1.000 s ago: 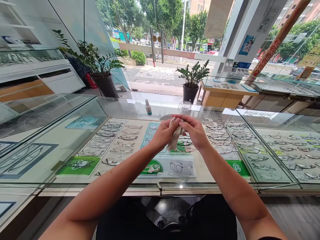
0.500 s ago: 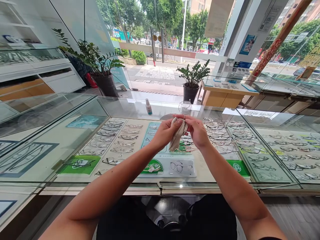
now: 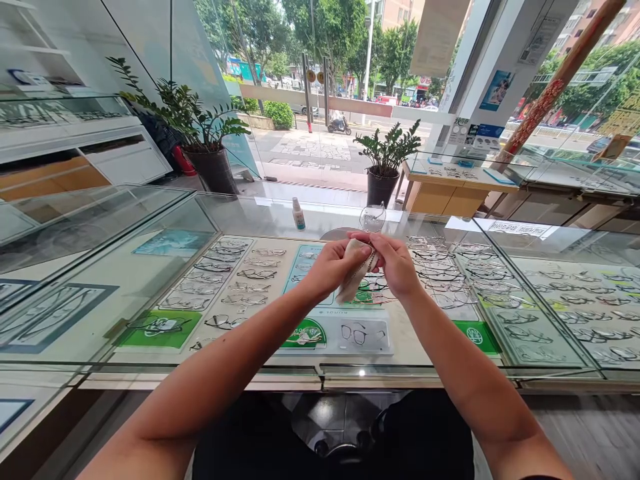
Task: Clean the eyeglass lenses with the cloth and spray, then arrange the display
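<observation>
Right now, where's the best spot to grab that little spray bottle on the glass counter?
Take the spray bottle around its white body, fingers closing from the sides. It stands upright and apart from other things on the glass counter, and its narrow cap offers less to hold.

No lettering is legible. Green display cards [image 3: 159, 329] inside the glass showcase [image 3: 280, 220] carry blurred logos. Wall posters [image 3: 491, 91] are unreadable.

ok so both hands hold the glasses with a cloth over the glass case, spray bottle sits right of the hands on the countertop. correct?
Not quite. The spray bottle stands left of the hands, not right, as the head view shows. The rest holds: left hand and right hand hold the glasses with a cloth over the glass case.
</observation>
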